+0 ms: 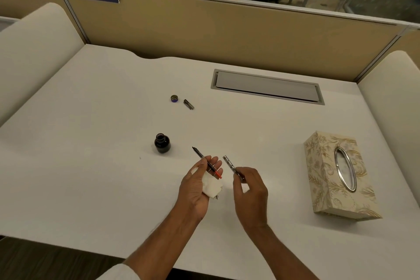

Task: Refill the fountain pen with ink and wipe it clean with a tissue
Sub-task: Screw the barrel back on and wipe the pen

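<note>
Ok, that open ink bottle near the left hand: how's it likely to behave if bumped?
The ink bottle looks squat and wide-bodied, so it would probably slide rather than tip. Its cap lies apart on the table, so a hard knock could spill ink. It looks like dark glass, likely heavy for its size and breakable.

Glossy ink bottle [162, 143], matt desk [91, 143] (soft paper tissue [212, 185]).

Both forearms are bare, as are the left hand [196, 191] and right hand [250, 191]. A pale off-white sleeve [118, 271] covers the left arm from near the elbow.
</note>
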{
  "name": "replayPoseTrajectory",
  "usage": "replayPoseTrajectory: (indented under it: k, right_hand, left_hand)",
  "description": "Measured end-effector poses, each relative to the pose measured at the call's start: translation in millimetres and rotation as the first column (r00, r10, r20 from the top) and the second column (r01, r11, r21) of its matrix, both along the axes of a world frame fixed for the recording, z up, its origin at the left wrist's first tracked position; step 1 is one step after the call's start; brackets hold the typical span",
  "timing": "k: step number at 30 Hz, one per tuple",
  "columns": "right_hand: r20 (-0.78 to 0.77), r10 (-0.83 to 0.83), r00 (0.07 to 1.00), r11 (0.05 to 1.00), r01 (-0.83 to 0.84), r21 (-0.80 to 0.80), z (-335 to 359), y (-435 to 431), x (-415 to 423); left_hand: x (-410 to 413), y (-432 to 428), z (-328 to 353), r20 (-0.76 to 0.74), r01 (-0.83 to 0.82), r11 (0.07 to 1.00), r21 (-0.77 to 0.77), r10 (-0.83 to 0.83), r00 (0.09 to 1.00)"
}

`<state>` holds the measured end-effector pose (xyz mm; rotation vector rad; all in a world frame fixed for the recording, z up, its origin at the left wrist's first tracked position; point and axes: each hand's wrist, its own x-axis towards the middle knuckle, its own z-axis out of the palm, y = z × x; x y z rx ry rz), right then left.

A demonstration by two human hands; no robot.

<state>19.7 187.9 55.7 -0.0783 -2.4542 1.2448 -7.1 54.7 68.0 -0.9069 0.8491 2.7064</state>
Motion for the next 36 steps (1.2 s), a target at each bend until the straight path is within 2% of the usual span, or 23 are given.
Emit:
replayPoseTrajectory:
  k: [4, 13, 27, 36]
  right_hand:
    - [-0.048, 0.06, 0.997, 0.998, -0.061, -0.02, 26.7, 0.5, 31.9]
    - [-0.059, 0.052, 0.997, 0.998, -0.054, -0.038, 57.4, 9.9, 50.4]
    - [-0.121, 0.085, 0.989, 0.996, -0.087, -0.007, 88.2, 26.3, 60.0]
    - [-0.158, 0.058, 0.986, 0.997, -0.067, -0.05, 96.7, 31.6, 59.7]
  left_hand:
    - [-2.0, -0.4, 15.5, -0.007, 0.008, 0.999, 0.044, -0.008, 1.0]
    - [-1.7, 5.1, 51.4, -0.059, 0.013, 0.993, 0.118, -0.006, 0.998]
    - [8.2, 22.2, 84.6, -0.161, 0.041, 0.986, 0.162, -0.015, 0.987]
    - [27.0, 45.4, 86.5, -0.175, 0.12, 0.984, 0.131, -0.096, 0.98]
